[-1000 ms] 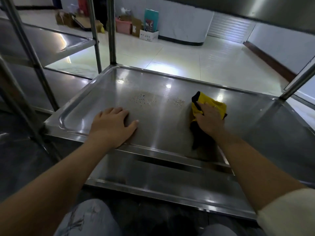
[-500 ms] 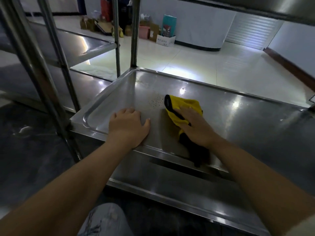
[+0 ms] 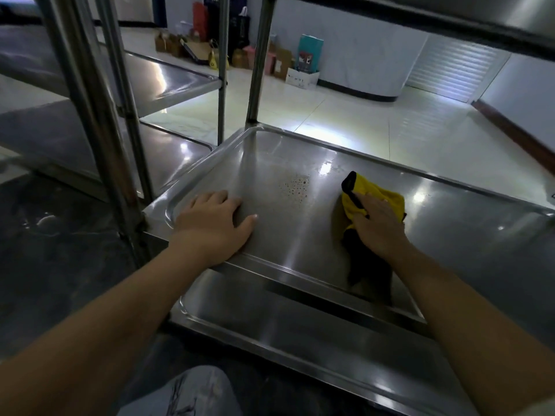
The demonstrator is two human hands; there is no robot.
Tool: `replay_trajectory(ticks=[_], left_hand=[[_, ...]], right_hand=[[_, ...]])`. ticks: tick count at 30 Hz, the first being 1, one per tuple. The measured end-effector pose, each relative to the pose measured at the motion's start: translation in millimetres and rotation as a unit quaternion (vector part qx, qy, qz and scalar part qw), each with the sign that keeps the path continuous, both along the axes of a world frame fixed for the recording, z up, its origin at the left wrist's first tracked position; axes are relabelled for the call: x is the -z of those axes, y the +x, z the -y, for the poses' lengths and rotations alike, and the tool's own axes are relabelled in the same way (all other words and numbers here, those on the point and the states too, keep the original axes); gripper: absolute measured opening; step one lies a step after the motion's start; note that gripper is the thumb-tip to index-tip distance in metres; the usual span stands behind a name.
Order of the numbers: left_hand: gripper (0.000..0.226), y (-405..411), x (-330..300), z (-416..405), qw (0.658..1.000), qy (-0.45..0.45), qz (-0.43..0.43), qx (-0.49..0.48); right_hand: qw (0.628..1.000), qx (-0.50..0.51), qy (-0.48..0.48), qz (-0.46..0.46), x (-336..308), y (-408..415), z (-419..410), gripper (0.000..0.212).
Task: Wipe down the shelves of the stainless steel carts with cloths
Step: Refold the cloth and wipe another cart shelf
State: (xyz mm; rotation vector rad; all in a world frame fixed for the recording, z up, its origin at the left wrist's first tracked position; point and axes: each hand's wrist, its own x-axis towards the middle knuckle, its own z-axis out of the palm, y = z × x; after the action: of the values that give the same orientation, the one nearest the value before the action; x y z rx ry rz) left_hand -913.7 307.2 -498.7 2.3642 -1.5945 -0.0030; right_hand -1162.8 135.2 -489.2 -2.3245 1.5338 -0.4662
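Head view: the upper shelf [image 3: 450, 22] of the cart is cut off by the top edge, and the shelf being wiped runs out of frame at its right end. The palm side of both hands is hidden against what they press, and the boxes and bags [image 3: 270, 55] by the far wall are too small to tell apart.

The shelf [image 3: 300, 241] is a shallow stainless steel tray with a raised rolled rim and rounded corners, smooth and glossy with streaks of reflected light. A lower shelf [image 3: 300, 334] of the same make shows below its near edge. A neighbouring cart [image 3: 168, 82] stands to the left, its round steel posts upright.

Near the shelf's left near corner, the left hand [image 3: 211, 225] lies flat on the steel, fingers straight and slightly spread. A patch of brown specks [image 3: 295, 186] sits between the hands. Right of it, the right hand [image 3: 380, 228] presses down on a crumpled yellow cloth with black trim [image 3: 372, 195], fingers extended over it. The cloth's yellow part pokes out beyond the fingertips toward the far edge, and a dark part trails under the wrist to the near edge.
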Motion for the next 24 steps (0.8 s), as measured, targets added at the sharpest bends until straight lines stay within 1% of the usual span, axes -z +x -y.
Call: replay_trajectory(ticks=[3,6,8,11,14,19,22,24], left_hand=[[0.068,0.8,1.7,1.4,1.000,-0.006,0.001,-0.022],[0.072,1.8,4.8,1.7,0.999,-0.009,0.002,-0.041],[0.070,1.8,4.5,1.8,0.998,-0.010,0.008,-0.055],[0.063,1.8,1.8,1.6,0.998,-0.016,0.001,-0.068],[0.063,0.3,0.6,-0.2,0.998,-0.015,-0.001,-0.068],[0.067,-0.2,0.8,-2.5,0.997,-0.012,0.010,-0.069],[0.069,-2.5,2.2,-4.5,0.998,-0.013,0.015,-0.066],[0.068,-3.7,2.9,-5.3,0.998,-0.016,0.014,-0.064]], right_hand=[[1.000,-0.015,0.003,0.002,-6.1,35.7,15.3,0.046],[0.997,-0.032,0.037,0.062,-12.4,77.6,25.8,0.042],[0.993,-0.038,0.071,0.089,-15.3,102.7,30.7,0.041],[0.988,-0.085,0.092,0.087,-17.4,124.5,26.0,0.036],[0.982,-0.148,0.081,0.081,-15.4,107.9,4.3,0.042],[0.962,-0.271,0.013,0.038,-4.5,37.6,-39.7,0.052],[0.962,-0.273,0.008,0.030,-3.9,27.6,-37.2,0.057],[0.969,-0.245,-0.019,0.037,-5.4,44.2,-25.3,0.053]])
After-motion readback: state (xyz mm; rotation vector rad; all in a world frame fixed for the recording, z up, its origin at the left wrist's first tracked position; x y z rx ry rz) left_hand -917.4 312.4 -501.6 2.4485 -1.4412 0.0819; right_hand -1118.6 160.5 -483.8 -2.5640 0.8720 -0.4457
